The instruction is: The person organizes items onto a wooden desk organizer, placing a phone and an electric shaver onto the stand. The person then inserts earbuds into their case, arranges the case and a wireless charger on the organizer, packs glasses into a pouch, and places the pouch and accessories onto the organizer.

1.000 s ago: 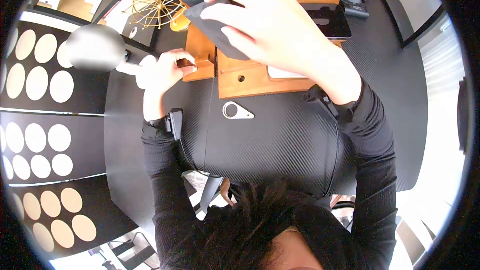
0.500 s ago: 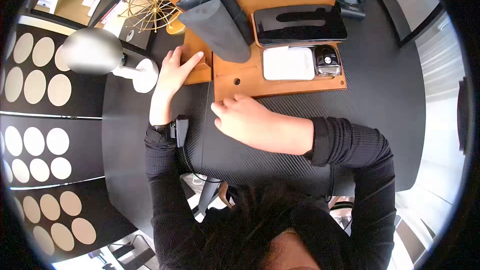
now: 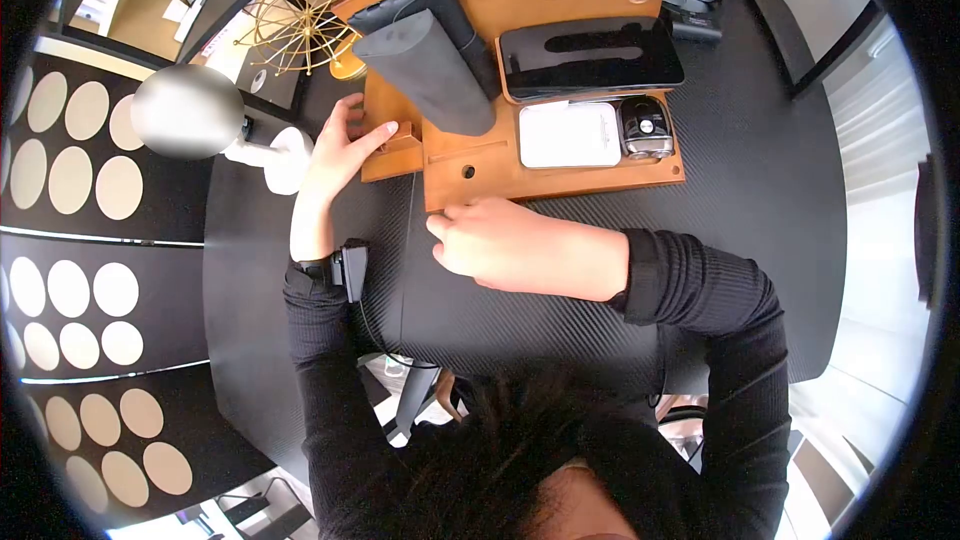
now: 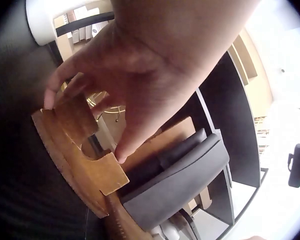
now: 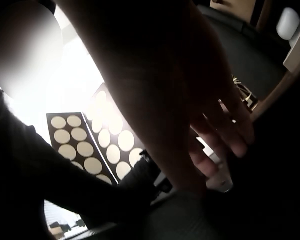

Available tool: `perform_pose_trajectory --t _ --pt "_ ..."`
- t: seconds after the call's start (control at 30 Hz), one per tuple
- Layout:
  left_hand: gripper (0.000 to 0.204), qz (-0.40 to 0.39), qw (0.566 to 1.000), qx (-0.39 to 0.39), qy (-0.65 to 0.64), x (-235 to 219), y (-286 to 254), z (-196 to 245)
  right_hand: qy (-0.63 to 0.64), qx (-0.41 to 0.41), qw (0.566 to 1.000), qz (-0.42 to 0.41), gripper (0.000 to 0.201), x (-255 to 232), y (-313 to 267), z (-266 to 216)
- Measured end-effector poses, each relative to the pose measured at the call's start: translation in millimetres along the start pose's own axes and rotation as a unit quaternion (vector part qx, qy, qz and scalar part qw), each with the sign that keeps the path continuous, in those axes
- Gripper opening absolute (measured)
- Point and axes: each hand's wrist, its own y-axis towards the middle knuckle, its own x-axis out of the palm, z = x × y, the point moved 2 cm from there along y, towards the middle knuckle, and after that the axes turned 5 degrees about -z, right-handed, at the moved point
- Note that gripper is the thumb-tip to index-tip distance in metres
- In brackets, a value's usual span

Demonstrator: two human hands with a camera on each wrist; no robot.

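A wooden desk organizer (image 3: 560, 180) stands at the back of the black desk. My left hand (image 3: 340, 152) spans its small notched side piece (image 4: 82, 162); in the left wrist view the thumb and a bent finger touch opposite ends of it. A dark grey glasses-style case (image 3: 430, 70) leans in the organizer beside a black case (image 3: 455, 15). My right hand (image 3: 530, 250) is low over the desk before the organizer, fingers curled. In the dim right wrist view they pinch a shiny silver piece (image 5: 221, 182), mostly hidden; a flat silver ring-ended piece lay there earlier.
A phone (image 3: 590, 55), a white rectangular item (image 3: 570, 135) and a black-and-silver device (image 3: 647, 128) sit in the organizer. Left of it stand a gold wire wheel ornament (image 3: 305, 20) and a white lamp base (image 3: 289, 160). Dark earphones or glasses (image 3: 690, 5) lie behind right.
My right hand let go of the grey case in the organizer and moved down to the desk, over the silver ring-ended piece. My left hand shifted slightly right onto the side piece.
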Motion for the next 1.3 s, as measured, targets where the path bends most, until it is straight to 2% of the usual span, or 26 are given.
perform_pose_trajectory --t 0.03,0.1,0.17,0.23,0.3,0.4,0.5,0.57,0.6,0.63,0.67,0.73,0.8,0.87,0.9,0.93,1.0,1.03,1.1,1.2,1.23,1.3 --pt "0.08 0.006 1.0 0.012 -0.009 -0.2 4.0 -6.0 0.001 0.0 1.0 0.0 0.006 -0.8 0.8 -2.5" --pt "0.082 0.014 0.999 0.025 -0.021 0.8 7.8 -18.0 -0.015 -0.001 0.998 -0.057 0.005 -3.2 1.8 -5.4" --pt "0.083 0.042 0.987 -0.044 -0.147 1.4 3.3 -14.9 -0.019 -0.009 0.998 -0.056 0.007 -2.1 0.9 -4.6" --pt "0.082 0.028 0.984 -0.052 -0.166 -1.0 2.3 -16.6 -0.024 -0.015 0.998 -0.052 0.01 -0.8 1.9 -2.9" --pt "0.077 0.001 0.984 -0.038 -0.172 -1.7 5.1 -19.6 -0.025 -0.049 0.998 -0.02 0.015 -2.2 3.6 -0.2" --pt "0.07 0.006 0.987 -0.048 -0.154 0.2 3.9 -13.7 0.022 -0.062 0.998 0.021 0.016 -16.7 5.1 4.8" --pt "0.066 0.036 0.983 -0.026 -0.176 -0.1 4.5 -14.8 -0.002 -0.021 0.999 0.042 0.017 -67.5 12.9 5.7" --pt "0.064 0.028 0.985 -0.017 -0.169 -0.8 2.3 -11.0 -0.024 -0.009 0.983 0.182 0.021 -104.7 10.4 12.6" --pt "0.063 0.019 0.987 -0.007 -0.16 -0.5 1.3 -9.5 -0.03 0.038 0.979 0.2 0.023 -121.1 4.8 17.7" --pt "0.062 0.003 0.984 -0.027 -0.174 -1.2 5.4 -15.6 -0.043 0.036 0.965 0.256 0.026 -132.2 -0.2 26.2" --pt "0.062 0.005 0.984 -0.024 -0.174 -1.6 4.6 -12.1 -0.052 0.086 0.954 0.284 0.028 -140.6 -3.3 36.7" --pt "0.062 0.012 0.99 -0.016 -0.142 -3.6 -0.7 -4.1 -0.07 0.086 0.919 0.378 0.022 -148.4 -9.1 55.0" --pt "0.065 0.006 0.992 -0.033 -0.125 -6.6 -2.4 -4.7 -0.046 0.113 0.916 0.383 0.022 -144.5 -11.1 66.2" --pt "0.07 0.012 0.973 -0.048 -0.224 -7.2 0.1 -12.5 -0.024 0.138 0.911 0.388 0.023 -139.3 -11.5 76.9" --pt "0.078 0.025 0.966 -0.08 -0.246 -9.4 1.9 -17.7 -0.079 0.143 0.908 0.386 0.023 -134.5 -11.0 80.3" --pt "0.078 0.025 0.966 -0.081 -0.245 -10.6 1.5 -18.6 -0.133 0.148 0.903 0.382 0.022 -128.9 -9.9 83.0" --pt "0.076 0.0 0.941 -0.079 -0.328 -11.0 0.4 -22.6 -0.162 0.144 0.889 0.403 0.023 -120.8 -9.3 90.3" --pt "0.076 0.001 0.941 -0.078 -0.328 -11.2 1.1 -25.6 -0.183 0.139 0.886 0.402 0.022 -118.5 -9.8 93.1" --pt "0.073 -0.104 0.887 -0.044 -0.447 -7.8 3.4 -29.1 -0.205 0.136 0.883 0.4 0.021 -115.3 -11.0 101.0" --pt "0.068 -0.15 0.902 -0.082 -0.397 -11.8 -5.2 -25.9 -0.193 0.141 0.892 0.384 0.019 -114.8 -14.9 106.8" --pt "0.066 -0.177 0.918 -0.094 -0.342 -20.6 -9.3 -28.2 -0.191 0.151 0.891 0.383 0.018 -116.3 -15.4 103.4" --pt "0.062 -0.172 0.93 -0.091 -0.312 -24.5 -12.8 -44.0 -0.18 0.165 0.887 0.392 0.016 -119.2 -14.8 99.4"
